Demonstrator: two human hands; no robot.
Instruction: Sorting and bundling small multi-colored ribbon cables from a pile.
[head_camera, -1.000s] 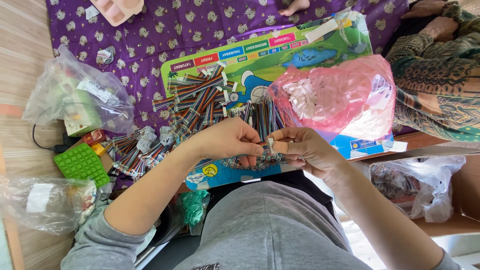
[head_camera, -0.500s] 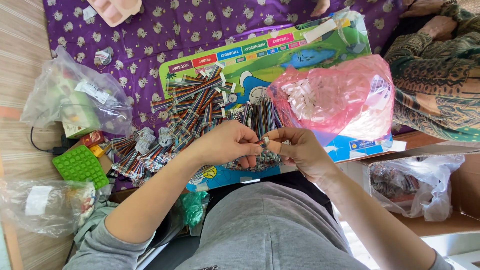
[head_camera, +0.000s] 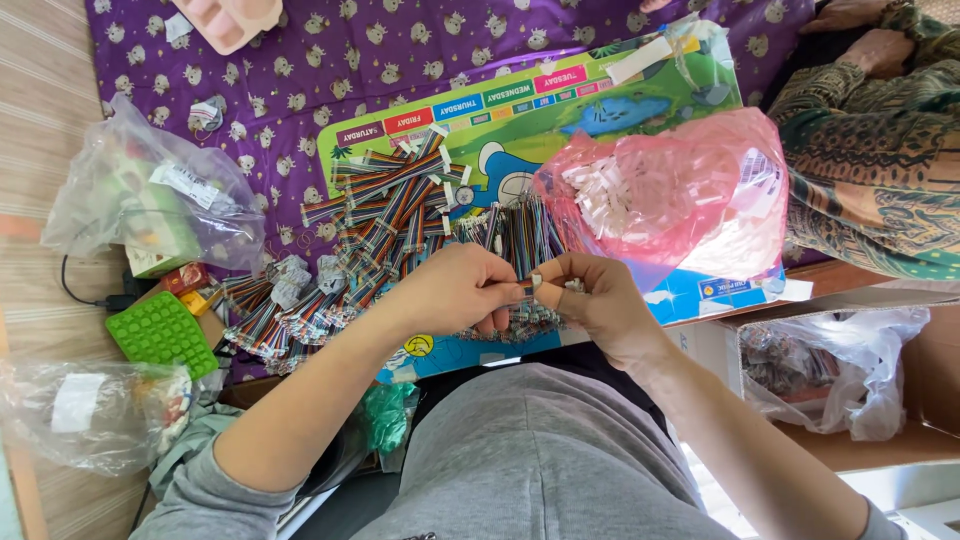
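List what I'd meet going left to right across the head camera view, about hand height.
green studded block → rainbow ribbon cables → left hand → right hand → pink plastic bag → clear bag in the cardboard box

Thin plastic-coated rainbow ribbon wires (head_camera: 400, 215), smooth. Crinkled glossy pink plastic bag (head_camera: 670, 195), translucent. Glossy printed green-and-blue cardboard board (head_camera: 520, 130). Matt purple patterned cloth (head_camera: 330, 70). Bumpy matt green plastic block (head_camera: 160, 332). Clear shiny plastic bags (head_camera: 150, 210). Soft matt grey fabric trousers (head_camera: 540, 470).
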